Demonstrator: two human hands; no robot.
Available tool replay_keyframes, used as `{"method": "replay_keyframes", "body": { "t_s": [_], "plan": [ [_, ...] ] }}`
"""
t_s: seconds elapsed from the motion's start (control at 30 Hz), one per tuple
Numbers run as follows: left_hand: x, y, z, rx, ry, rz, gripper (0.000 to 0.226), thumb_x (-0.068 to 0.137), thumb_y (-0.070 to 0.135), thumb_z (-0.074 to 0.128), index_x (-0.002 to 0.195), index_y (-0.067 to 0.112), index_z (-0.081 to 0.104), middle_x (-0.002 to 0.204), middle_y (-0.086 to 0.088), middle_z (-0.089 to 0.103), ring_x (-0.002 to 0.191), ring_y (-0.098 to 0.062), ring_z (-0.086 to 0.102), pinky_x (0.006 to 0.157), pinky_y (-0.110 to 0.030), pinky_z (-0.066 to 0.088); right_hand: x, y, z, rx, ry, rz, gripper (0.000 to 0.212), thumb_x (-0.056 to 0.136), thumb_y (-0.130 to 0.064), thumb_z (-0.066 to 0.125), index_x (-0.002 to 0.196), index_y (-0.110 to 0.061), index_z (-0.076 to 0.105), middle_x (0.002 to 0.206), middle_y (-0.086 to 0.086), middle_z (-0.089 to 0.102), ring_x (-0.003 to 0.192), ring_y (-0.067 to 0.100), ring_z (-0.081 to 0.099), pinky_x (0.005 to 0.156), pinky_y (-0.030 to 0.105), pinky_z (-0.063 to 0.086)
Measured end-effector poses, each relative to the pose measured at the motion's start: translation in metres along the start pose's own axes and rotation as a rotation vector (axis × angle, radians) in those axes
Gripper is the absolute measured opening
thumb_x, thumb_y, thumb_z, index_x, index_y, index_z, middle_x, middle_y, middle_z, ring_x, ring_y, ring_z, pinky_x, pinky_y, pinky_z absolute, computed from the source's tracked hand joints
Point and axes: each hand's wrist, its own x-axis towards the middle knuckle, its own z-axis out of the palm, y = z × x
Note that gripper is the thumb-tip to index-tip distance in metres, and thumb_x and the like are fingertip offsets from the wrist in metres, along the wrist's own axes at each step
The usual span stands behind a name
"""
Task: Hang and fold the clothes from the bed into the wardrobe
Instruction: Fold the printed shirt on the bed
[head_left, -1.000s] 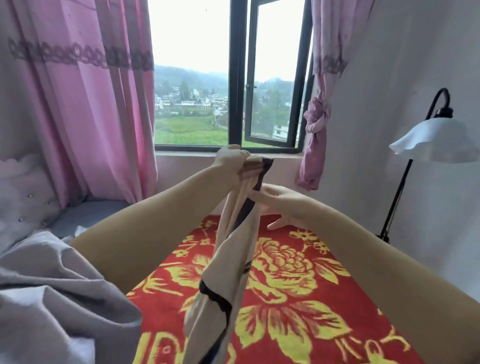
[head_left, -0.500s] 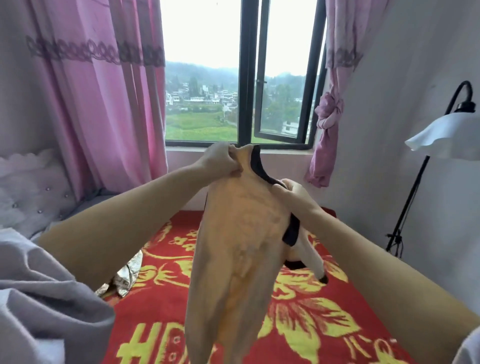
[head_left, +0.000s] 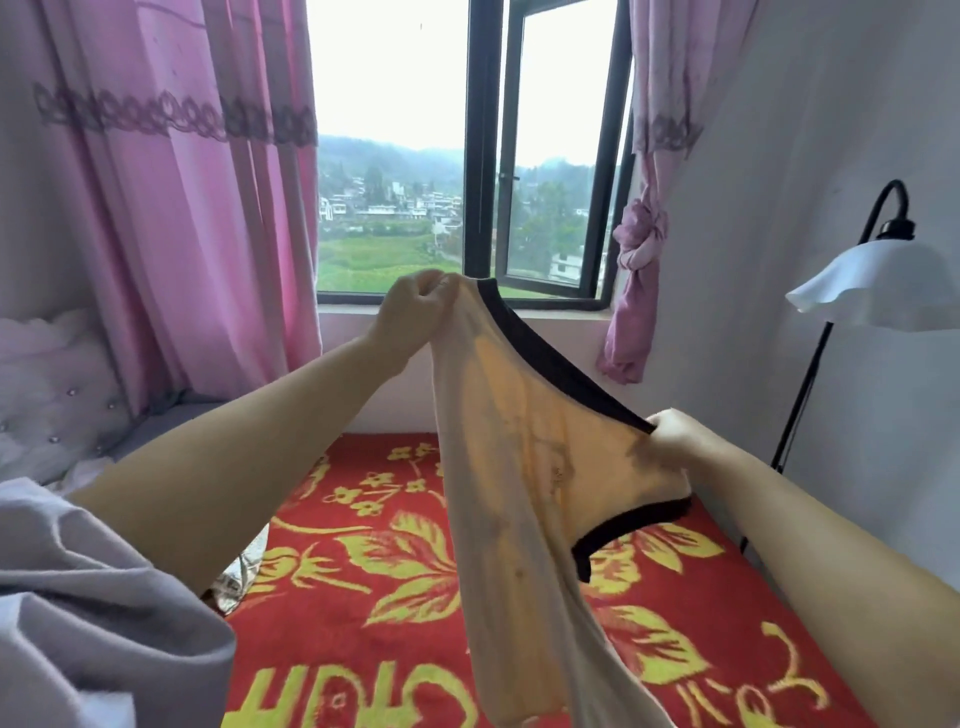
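Garment's (head_left: 524, 519) lower end off-frame.

The top (head_left: 524, 467) you hold is thin cream cloth, matt, with black knit trim. Lower frame, the blanket (head_left: 395, 613) looks plush, fuzzy. Upper left, the curtain (head_left: 171, 218) is sheer. Right, the lamp (head_left: 878, 280) shade looks smooth, its pole glossy metal.

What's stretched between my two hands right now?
In the head view, the black-trimmed edge of the cream garment spans from the raised left hand down to the right hand; both grip it.
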Motion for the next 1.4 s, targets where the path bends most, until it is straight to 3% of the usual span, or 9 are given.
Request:
{"method": "replay_keyframes", "body": {
  "t_s": [0.13,0.3,0.6,0.87,0.97,1.07,1.2,1.3,1.4],
  "plan": [
    [-0.003,-0.013,-0.016,-0.13,-0.104,-0.062,0.016,0.097,0.023,0.053,0.086,0.018,0.065,0.086,0.002,0.061,0.081,-0.011,0.057,0.082,-0.028,0.049,-0.008,0.012,-0.029,0.398,0.073,-0.126,0.034,0.094,-0.017,0.058,0.061,-0.009,0.056,0.045,-0.002,0.051,0.038,0.009,0.044,0.042,0.02,0.033],
    [-0.013,-0.031,-0.031,-0.183,-0.174,-0.064,0.041,0.093,0.018,0.056,0.054,0.03,0.061,0.056,0.013,0.052,0.055,-0.001,0.049,0.057,-0.013,0.043,-0.017,0.003,-0.049,0.397,0.253,-0.346,0.022,0.096,-0.024,0.056,0.083,-0.015,0.07,0.063,-0.01,0.061,0.056,0.0,0.052,0.051,0.011,0.04],
    [-0.023,-0.057,-0.054,0.163,0.013,0.036,0.035,0.098,0.019,0.052,0.083,-0.013,0.055,0.074,-0.013,0.05,0.067,-0.021,0.046,0.066,-0.029,0.041,-0.022,-0.032,-0.071,0.227,0.215,-0.511,0.023,0.099,-0.023,0.05,0.083,-0.017,0.065,0.068,-0.001,0.054,0.061,0.009,0.047,0.058,0.02,0.039],
    [-0.03,-0.063,-0.05,0.304,-0.043,-0.09,0.019,0.097,0.022,0.055,0.085,0.013,0.066,0.068,0.0,0.059,0.057,-0.009,0.052,0.048,-0.013,0.043,-0.009,-0.042,-0.064,0.225,0.09,-0.318,0.017,0.098,-0.024,0.053,0.097,-0.018,0.069,0.091,0.0,0.066,0.083,0.014,0.059,0.066,0.02,0.043],
    [-0.03,-0.053,-0.029,0.154,-0.067,-0.317,0.02,0.098,0.016,0.049,0.088,0.011,0.065,0.082,-0.007,0.063,0.069,-0.015,0.059,0.052,-0.018,0.048,-0.005,-0.061,-0.043,0.143,0.189,-0.27,0.022,0.099,-0.019,0.048,0.103,-0.011,0.068,0.096,0.007,0.066,0.078,0.016,0.057,0.059,0.021,0.041],
    [-0.034,-0.028,0.012,0.012,-0.162,-0.388,0.021,0.1,0.013,0.043,0.089,0.005,0.059,0.069,-0.004,0.052,0.051,-0.011,0.048,0.038,-0.02,0.04,-0.014,-0.098,-0.01,0.142,0.168,-0.385,0.021,0.098,-0.013,0.045,0.103,-0.009,0.066,0.092,0.006,0.063,0.072,0.015,0.055,0.056,0.021,0.039],
    [-0.037,-0.001,0.049,-0.199,-0.244,-0.411,0.022,0.102,0.013,0.04,0.085,0.008,0.052,0.07,-0.006,0.051,0.05,-0.012,0.054,0.043,-0.023,0.047,-0.028,-0.134,0.026,0.196,0.1,-0.54,0.019,0.099,-0.018,0.046,0.101,-0.012,0.064,0.092,0.002,0.064,0.083,0.018,0.058,0.072,0.029,0.047],
    [-0.035,0.011,0.04,-0.37,-0.347,-0.482,0.022,0.099,0.001,0.038,0.094,-0.002,0.059,0.078,-0.014,0.065,0.058,-0.016,0.067,0.051,-0.026,0.056,-0.035,-0.135,0.022,0.312,-0.086,-0.562,0.023,0.099,-0.034,0.048,0.106,-0.014,0.057,0.096,0.003,0.062,0.092,0.017,0.058,0.085,0.035,0.048],
    [-0.033,0.008,0.028,-0.394,-0.457,-0.442,0.028,0.093,-0.007,0.038,0.101,-0.003,0.065,0.092,-0.017,0.071,0.078,-0.022,0.07,0.069,-0.031,0.06,-0.038,-0.124,0.014,0.355,-0.249,-0.581,0.024,0.095,-0.027,0.058,0.113,-0.012,0.055,0.095,0.004,0.063,0.08,0.008,0.061,0.072,0.025,0.051]
  ]
}}
